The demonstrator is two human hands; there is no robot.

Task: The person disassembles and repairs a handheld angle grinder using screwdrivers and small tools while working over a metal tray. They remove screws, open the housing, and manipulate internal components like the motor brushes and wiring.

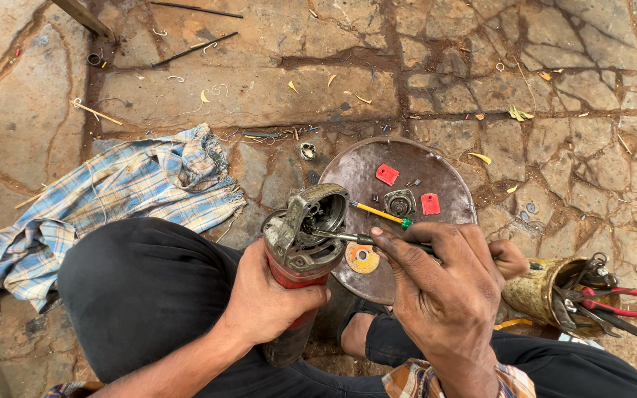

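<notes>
Two hands work: your left hand (270,298) grips the red, grimy angle grinder (301,254) upright on your knee; your right hand (436,276) grasps a slim screwdriver (337,236) in its open metal head. Beyond lies a round rusty plate (444,173).

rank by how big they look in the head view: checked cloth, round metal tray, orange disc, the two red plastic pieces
1. checked cloth
2. round metal tray
3. orange disc
4. the two red plastic pieces, which look about alike, so no ranking between them

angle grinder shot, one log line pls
left hand: grips angle grinder upright | right hand: screwdriver tip in open gear housing | round metal tray: small parts
</notes>
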